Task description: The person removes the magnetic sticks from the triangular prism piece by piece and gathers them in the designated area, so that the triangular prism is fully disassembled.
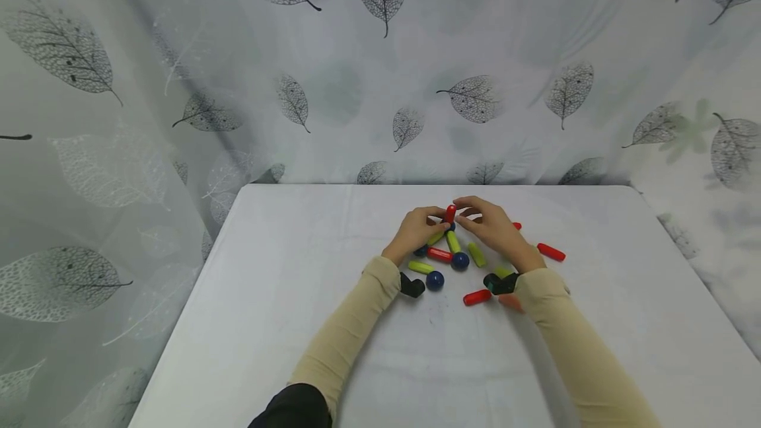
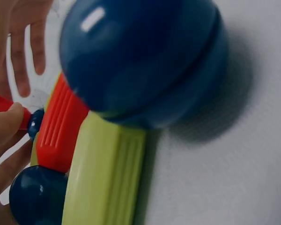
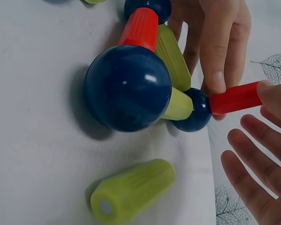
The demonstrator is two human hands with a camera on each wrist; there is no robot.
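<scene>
On the white table, two yellow-green rods [image 1: 453, 242] and a red rod [image 1: 440, 255] join blue balls [image 1: 460, 261] into a flat triangle. An upright red stick [image 1: 450, 213] stands on the far blue ball [image 3: 192, 110]. My left hand [image 1: 414, 233] pinches this stick low, with thumb and fingers close to the ball. At the stick's upper end is the thumb of my right hand [image 1: 493, 223], whose other fingers [image 3: 253, 166] are spread and hold nothing.
A loose yellow-green rod [image 1: 477, 254] lies right of the triangle. Nearer are another yellow-green rod [image 1: 421, 267], a blue ball [image 1: 435, 281] and a red rod [image 1: 477, 297]. Another red rod [image 1: 551, 252] lies beyond my right wrist. A leaf-patterned curtain [image 1: 333, 98] hangs behind the table.
</scene>
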